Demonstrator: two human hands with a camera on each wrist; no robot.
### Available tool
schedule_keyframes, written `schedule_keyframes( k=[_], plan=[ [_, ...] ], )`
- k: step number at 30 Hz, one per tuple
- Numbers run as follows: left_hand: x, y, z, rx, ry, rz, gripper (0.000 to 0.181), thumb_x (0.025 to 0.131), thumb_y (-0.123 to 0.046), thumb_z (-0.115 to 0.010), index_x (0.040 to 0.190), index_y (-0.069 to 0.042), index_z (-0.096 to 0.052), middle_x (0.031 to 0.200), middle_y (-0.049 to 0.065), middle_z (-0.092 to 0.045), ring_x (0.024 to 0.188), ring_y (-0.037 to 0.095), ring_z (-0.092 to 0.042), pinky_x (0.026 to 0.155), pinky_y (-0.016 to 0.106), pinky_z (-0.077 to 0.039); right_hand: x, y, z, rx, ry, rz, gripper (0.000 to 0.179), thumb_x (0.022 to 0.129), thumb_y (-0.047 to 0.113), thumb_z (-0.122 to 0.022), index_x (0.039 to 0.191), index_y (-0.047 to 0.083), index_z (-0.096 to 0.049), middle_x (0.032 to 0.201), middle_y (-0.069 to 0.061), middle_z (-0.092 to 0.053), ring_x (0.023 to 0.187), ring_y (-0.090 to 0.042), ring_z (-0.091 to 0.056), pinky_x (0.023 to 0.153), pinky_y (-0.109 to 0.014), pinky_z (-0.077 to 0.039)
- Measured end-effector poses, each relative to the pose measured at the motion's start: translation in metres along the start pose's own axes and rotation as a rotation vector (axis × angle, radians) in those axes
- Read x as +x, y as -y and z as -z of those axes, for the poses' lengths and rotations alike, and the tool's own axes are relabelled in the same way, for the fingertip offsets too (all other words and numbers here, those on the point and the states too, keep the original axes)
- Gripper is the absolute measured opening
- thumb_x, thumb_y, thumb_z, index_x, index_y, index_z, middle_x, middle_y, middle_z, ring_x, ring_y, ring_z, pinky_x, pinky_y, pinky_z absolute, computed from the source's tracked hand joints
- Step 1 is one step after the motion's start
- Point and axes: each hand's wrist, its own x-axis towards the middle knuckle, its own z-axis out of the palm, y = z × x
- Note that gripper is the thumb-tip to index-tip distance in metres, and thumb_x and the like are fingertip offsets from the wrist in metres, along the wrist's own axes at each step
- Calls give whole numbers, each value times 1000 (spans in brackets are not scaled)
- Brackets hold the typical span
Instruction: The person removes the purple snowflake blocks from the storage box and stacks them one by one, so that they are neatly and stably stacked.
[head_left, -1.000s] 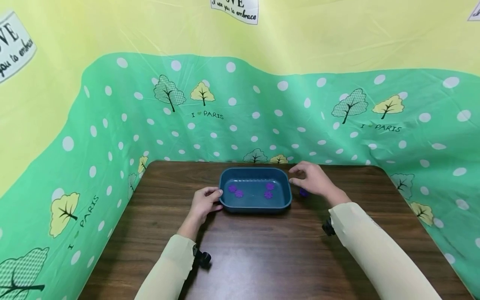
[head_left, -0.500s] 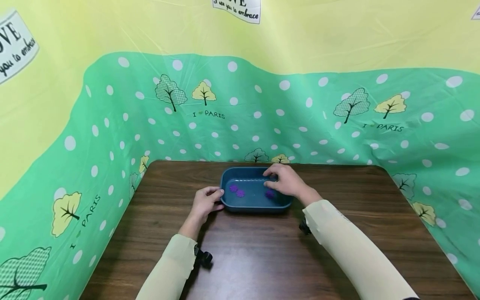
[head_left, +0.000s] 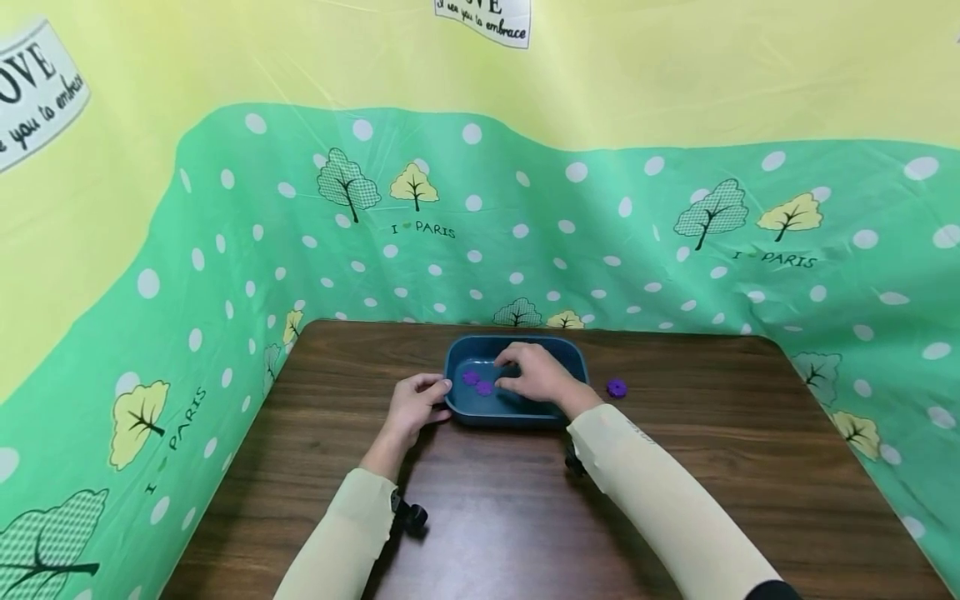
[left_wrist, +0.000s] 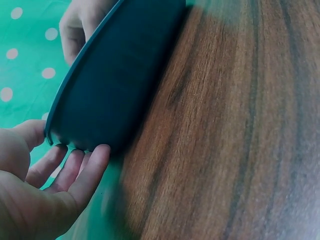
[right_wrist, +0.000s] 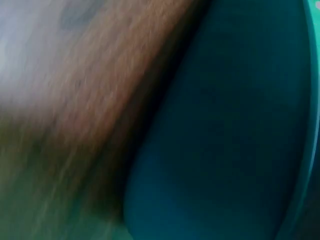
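A dark blue rectangular plastic tub (head_left: 517, 419) sits on the table towards the back. My left hand (head_left: 411, 406) grips its left end, the thumb over the rim and the other fingertips against the outer wall, as the left wrist view shows. Two purple flower-shaped pieces (head_left: 484, 388) lie inside the tub on the left. My right hand (head_left: 534, 372) is over the inside of the tub, thumb and forefinger apart just right of those pieces, with nothing seen between them. It hides the tub's right part. Another purple flower-shaped piece (head_left: 617, 388) lies on the table right of the tub.
The dark wood-grain table (head_left: 495, 517) ends just behind the tub. A green and yellow printed cloth (head_left: 450, 250) hangs along its back and left side. The right wrist view is blurred and mostly filled by the tub's outer wall (right_wrist: 215, 130).
My right hand has moved left from beside the tub to over its inside, uncovering the purple piece on the table. My left hand has kept its grip on the tub's left end.
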Motion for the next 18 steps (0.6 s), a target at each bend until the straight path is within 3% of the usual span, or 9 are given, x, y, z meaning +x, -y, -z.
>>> schedule_keyframes(
  k=[18],
  plan=[
    [0, 1, 0, 11, 0, 11, 37, 96, -16, -73, 127, 4, -67, 105, 12, -66, 92, 23, -68, 80, 45, -66, 12, 12, -21, -46, 88, -64, 29, 90, 28, -82, 116, 15, -77, 114, 1, -74, 105, -16, -67, 96, -38, -58]
  ],
)
